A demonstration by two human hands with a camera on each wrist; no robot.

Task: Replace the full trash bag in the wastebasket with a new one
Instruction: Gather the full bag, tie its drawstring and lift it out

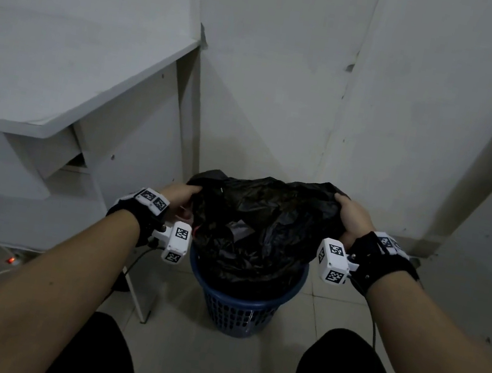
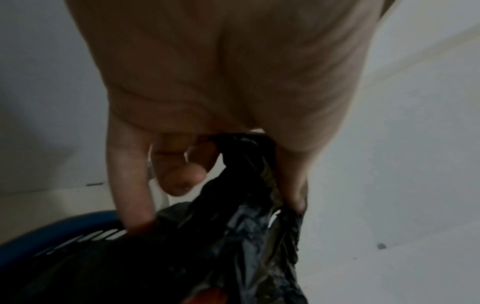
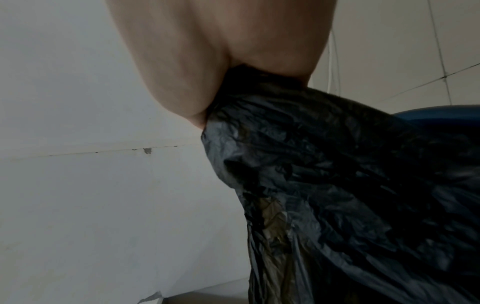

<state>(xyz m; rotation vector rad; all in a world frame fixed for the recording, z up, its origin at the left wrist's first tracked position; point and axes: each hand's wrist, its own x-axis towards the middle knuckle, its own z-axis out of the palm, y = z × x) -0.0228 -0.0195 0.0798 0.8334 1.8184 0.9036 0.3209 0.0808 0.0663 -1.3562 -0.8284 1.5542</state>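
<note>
Against pale walls (image 1: 291, 63), over a light tiled floor (image 1: 177, 354) beside a white desk (image 1: 59, 90), a blue wastebasket (image 1: 236, 311) stood holding a black trash bag (image 1: 261, 221). Left hand (image 1: 179, 196) and right hand (image 1: 352, 217) each gripped gathered plastic at the bag's raised rim.

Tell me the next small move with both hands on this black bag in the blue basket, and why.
Probably lift straight up, both hands together. The left hand and right hand each grip an opposite side of the crumpled black plastic trash bag, and its lower part sits inside the blue perforated plastic wastebasket. An even pull should bring it out of the rim without tipping.
</note>
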